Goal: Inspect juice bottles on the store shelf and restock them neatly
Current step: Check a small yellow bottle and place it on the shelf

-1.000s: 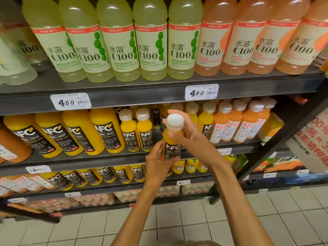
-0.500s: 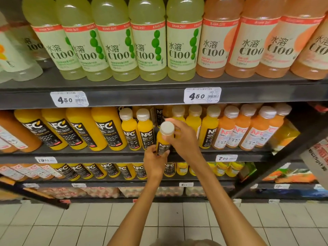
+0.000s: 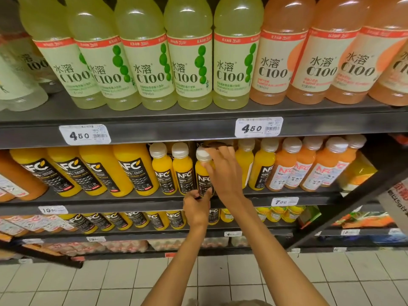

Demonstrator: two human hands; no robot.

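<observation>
A small orange NFC juice bottle (image 3: pixel 202 173) with a white cap stands on the middle shelf (image 3: pixel 132 200), in line with two like bottles (image 3: pixel 174 171) to its left. My right hand (image 3: pixel 224 173) wraps round its neck and upper body from the right. My left hand (image 3: pixel 196 209) holds its base from below at the shelf's front edge. More small NFC bottles (image 3: pixel 260 166) stand to the right, partly hidden behind my right hand.
Large NFC orange bottles (image 3: pixel 99 171) fill the middle shelf's left, paler orange NFC bottles (image 3: pixel 309 166) its right. The top shelf carries green (image 3: pixel 189 62) and peach C100 bottles (image 3: pixel 331 62). Lower shelves hold more bottles. A dark rack frame (image 3: pixel 353 202) slants at right. Tiled floor lies below.
Both hands carried the small NFC bottle forward and down from mid-air into the row on the middle shelf. The camera moved closer to the shelf.
</observation>
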